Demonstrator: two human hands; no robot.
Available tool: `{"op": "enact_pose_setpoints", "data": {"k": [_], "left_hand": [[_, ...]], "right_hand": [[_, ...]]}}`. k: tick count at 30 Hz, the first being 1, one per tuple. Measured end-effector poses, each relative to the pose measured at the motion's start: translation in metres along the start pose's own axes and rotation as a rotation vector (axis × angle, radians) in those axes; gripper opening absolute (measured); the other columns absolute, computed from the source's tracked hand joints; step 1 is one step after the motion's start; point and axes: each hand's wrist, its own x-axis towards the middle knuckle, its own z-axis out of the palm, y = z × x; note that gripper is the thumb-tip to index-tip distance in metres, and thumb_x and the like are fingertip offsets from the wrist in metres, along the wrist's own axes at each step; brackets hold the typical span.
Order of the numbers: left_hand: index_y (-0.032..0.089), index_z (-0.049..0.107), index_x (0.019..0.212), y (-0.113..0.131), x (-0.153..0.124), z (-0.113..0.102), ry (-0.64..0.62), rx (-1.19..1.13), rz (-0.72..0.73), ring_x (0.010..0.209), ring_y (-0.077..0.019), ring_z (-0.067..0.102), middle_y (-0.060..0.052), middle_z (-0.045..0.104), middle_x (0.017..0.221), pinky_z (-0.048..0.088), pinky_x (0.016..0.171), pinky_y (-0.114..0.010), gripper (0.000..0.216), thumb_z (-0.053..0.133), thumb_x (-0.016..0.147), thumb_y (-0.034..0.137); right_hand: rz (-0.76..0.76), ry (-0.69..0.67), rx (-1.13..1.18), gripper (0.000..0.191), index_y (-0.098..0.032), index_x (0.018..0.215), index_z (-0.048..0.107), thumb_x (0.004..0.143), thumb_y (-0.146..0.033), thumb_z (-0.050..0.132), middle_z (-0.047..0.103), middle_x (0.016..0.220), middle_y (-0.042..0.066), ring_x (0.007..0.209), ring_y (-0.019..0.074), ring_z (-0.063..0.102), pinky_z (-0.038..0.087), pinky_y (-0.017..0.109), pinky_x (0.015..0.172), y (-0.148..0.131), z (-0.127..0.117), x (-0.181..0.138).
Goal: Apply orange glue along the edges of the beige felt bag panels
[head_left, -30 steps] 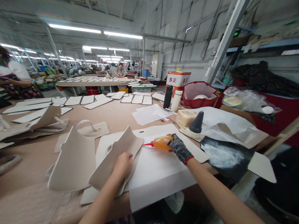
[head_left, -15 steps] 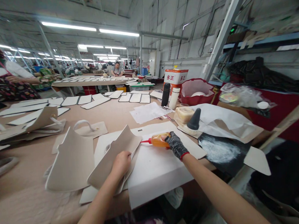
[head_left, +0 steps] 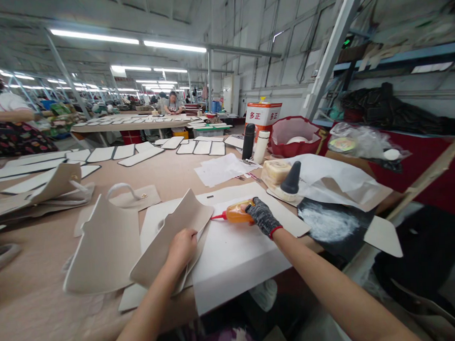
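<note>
My right hand [head_left: 261, 217], in a dark knitted glove, is closed around an orange squeeze bottle [head_left: 237, 212]. Its red nozzle points left at the edge of a beige leather panel [head_left: 166, 242]. My bare left hand [head_left: 181, 246] grips that panel's lower edge, with the fingers curled over it, and holds it lifted and folded above a white sheet of paper [head_left: 235, 256]. A second beige panel [head_left: 102, 248] curves up just to the left.
Near the right hand stand a black cone-shaped cap [head_left: 291, 180], a roll of tape [head_left: 276, 171], a black bottle [head_left: 248, 142] and a red basket [head_left: 296, 136]. Several white panels [head_left: 135, 152] lie at the table's back. A person [head_left: 7, 121] works at far left.
The view has drifted slightly. My right hand has brought the bottle's nozzle a little closer to the panel's edge. My left hand keeps the same hold on the panel.
</note>
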Motion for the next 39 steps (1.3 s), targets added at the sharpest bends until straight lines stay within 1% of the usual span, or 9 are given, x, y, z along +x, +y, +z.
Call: {"op": "enact_pose_setpoints", "data": {"k": [3, 6, 15, 23, 28, 31, 34, 39], "left_hand": [[0.013, 0.068, 0.103, 0.0005, -0.0004, 0.0001, 0.003, 0.0, -0.003, 0.103, -0.0217, 0.059, -0.011, 0.067, 0.109, 0.041, 0.091, -0.026, 0.035, 0.039, 0.084, 0.015], [0.014, 0.069, 0.102, 0.0019, -0.0011, -0.0007, 0.007, 0.003, -0.013, 0.103, -0.0213, 0.059, -0.01, 0.067, 0.109, 0.041, 0.09, -0.026, 0.034, 0.041, 0.083, 0.014], [0.013, 0.069, 0.102, 0.0035, -0.0024, -0.002, 0.013, -0.002, -0.009, 0.104, -0.0221, 0.059, -0.011, 0.067, 0.109, 0.041, 0.09, -0.027, 0.034, 0.04, 0.084, 0.015], [0.013, 0.069, 0.101, 0.0015, -0.0009, -0.0001, 0.012, 0.004, -0.004, 0.103, -0.0223, 0.059, -0.011, 0.067, 0.109, 0.041, 0.09, -0.027, 0.034, 0.04, 0.083, 0.015], [0.013, 0.069, 0.101, 0.0019, -0.0014, -0.001, 0.016, 0.011, 0.001, 0.102, -0.0225, 0.06, -0.011, 0.068, 0.107, 0.042, 0.09, -0.027, 0.034, 0.04, 0.083, 0.015], [0.013, 0.069, 0.1, 0.002, -0.0009, -0.0007, 0.022, 0.014, 0.001, 0.102, -0.023, 0.06, -0.011, 0.068, 0.107, 0.042, 0.089, -0.028, 0.034, 0.04, 0.083, 0.016], [0.013, 0.069, 0.1, 0.0013, -0.0002, 0.0006, 0.029, 0.012, 0.007, 0.102, -0.023, 0.06, -0.011, 0.068, 0.107, 0.042, 0.089, -0.028, 0.034, 0.04, 0.083, 0.016], [0.014, 0.07, 0.098, -0.0002, -0.0003, 0.0021, 0.033, 0.008, 0.009, 0.101, -0.023, 0.061, -0.011, 0.068, 0.106, 0.043, 0.087, -0.028, 0.033, 0.04, 0.083, 0.016]], "right_hand": [[-0.001, 0.013, 0.0, 0.025, -0.019, 0.088, 0.049, 0.073, -0.035, 0.061, 0.057, 0.081, 0.003, 0.063, 0.015, 0.058, 0.047, 0.017, 0.032, 0.0011, -0.0004, 0.0003], [-0.008, 0.042, 0.005, 0.029, -0.019, 0.092, 0.049, 0.073, -0.036, 0.061, 0.057, 0.085, 0.003, 0.065, 0.0143, 0.058, 0.048, 0.016, 0.033, 0.0043, -0.0003, 0.0032], [-0.027, 0.054, 0.011, 0.034, -0.02, 0.095, 0.049, 0.07, -0.039, 0.062, 0.058, 0.092, 0.006, 0.065, 0.0152, 0.059, 0.049, 0.018, 0.033, 0.0083, 0.0018, 0.0083], [0.007, 0.031, 0.005, 0.032, -0.019, 0.094, 0.049, 0.071, -0.037, 0.062, 0.057, 0.089, 0.006, 0.065, 0.0161, 0.059, 0.051, 0.021, 0.034, 0.004, 0.0004, 0.006], [-0.003, 0.049, 0.002, 0.029, -0.019, 0.096, 0.048, 0.074, -0.035, 0.06, 0.057, 0.092, 0.006, 0.065, 0.0144, 0.059, 0.05, 0.018, 0.034, 0.0025, 0.0017, 0.0051], [0.004, 0.042, -0.019, 0.03, -0.019, 0.094, 0.049, 0.074, -0.036, 0.062, 0.057, 0.089, 0.005, 0.063, 0.0135, 0.058, 0.049, 0.017, 0.034, 0.0027, 0.0019, 0.0042], [0.012, 0.03, -0.039, 0.027, -0.019, 0.09, 0.049, 0.073, -0.035, 0.063, 0.056, 0.085, 0.004, 0.06, 0.0132, 0.057, 0.048, 0.017, 0.032, 0.0018, 0.0013, 0.0031], [0.016, 0.02, -0.039, 0.026, -0.019, 0.093, 0.048, 0.075, -0.035, 0.06, 0.055, 0.089, 0.005, 0.064, 0.0145, 0.058, 0.05, 0.019, 0.034, -0.0003, 0.001, -0.0003]]}}
